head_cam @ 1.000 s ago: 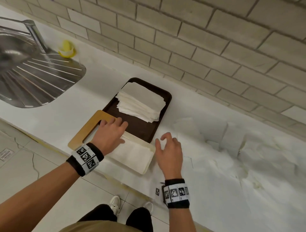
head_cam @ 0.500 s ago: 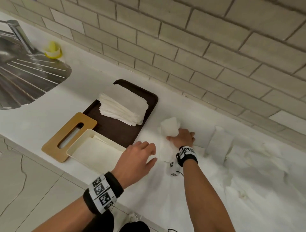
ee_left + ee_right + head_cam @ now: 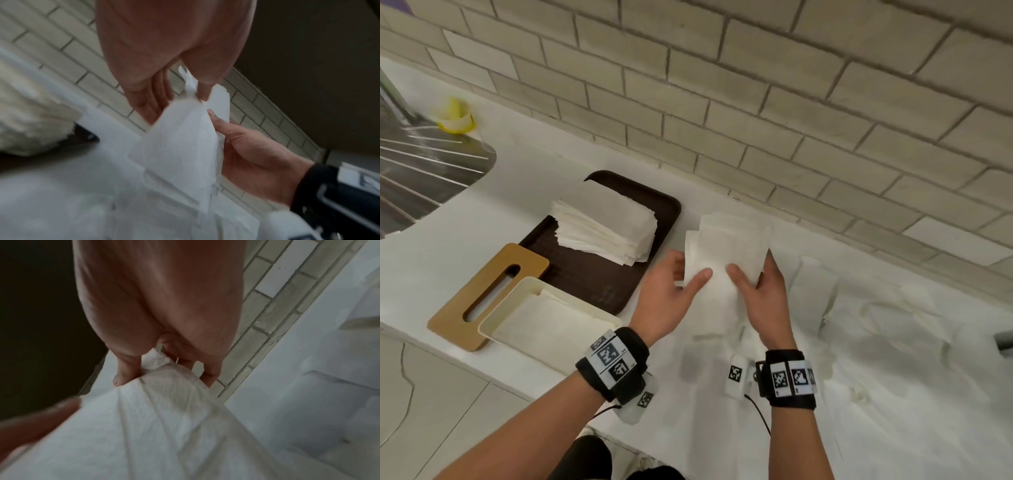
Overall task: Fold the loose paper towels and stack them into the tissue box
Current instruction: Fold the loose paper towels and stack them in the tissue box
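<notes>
A white paper towel (image 3: 724,253) hangs lifted above the counter, held between both hands. My left hand (image 3: 671,291) pinches its left side, thumb on the front. My right hand (image 3: 760,291) pinches the right side, thumb in front and fingers behind. The left wrist view shows the same paper towel (image 3: 180,142) with the right hand (image 3: 252,155) holding its edge. The right wrist view shows the paper towel (image 3: 164,418) gripped by thumb and fingers. The open cream tissue box (image 3: 517,298) with folded towels inside lies at the counter's front left. Loose paper towels (image 3: 876,325) cover the counter on the right.
A dark brown tray (image 3: 599,277) holds a stack of folded towels (image 3: 604,226) behind the box. The wooden slotted lid (image 3: 465,308) lies left of the box. A steel sink drainer (image 3: 421,171) and a yellow object (image 3: 455,116) are far left. A tiled wall (image 3: 756,102) runs behind.
My right hand reached into the loose pile, picked up a towel and lifted it. My left hand left the tissue box and moved right to take the towel's other side.
</notes>
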